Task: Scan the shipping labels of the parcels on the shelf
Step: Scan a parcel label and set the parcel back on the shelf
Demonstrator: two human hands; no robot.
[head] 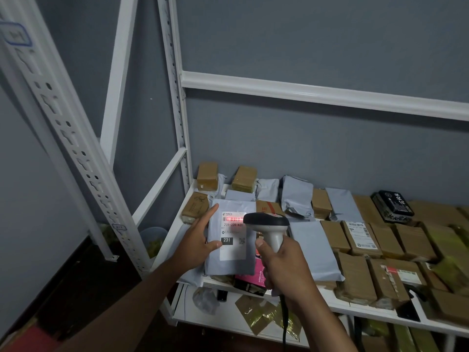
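Observation:
My left hand (196,240) holds a grey poly-mailer parcel (228,265) by its left edge, thumb over the front, lifted above the shelf's left end. Its white shipping label (233,237) faces me, and a red scan line glows across the barcode at the label's top. My right hand (284,268) grips the handle of a white and black barcode scanner (269,224), whose head points at that label. The scanner's cable hangs down below my wrist.
The white shelf (375,312) carries many brown boxes (355,278) and grey mailers (312,247), plus a black box (392,205) at the back right. White perforated uprights (76,146) stand at the left. A lower shelf holds gold bags (261,316).

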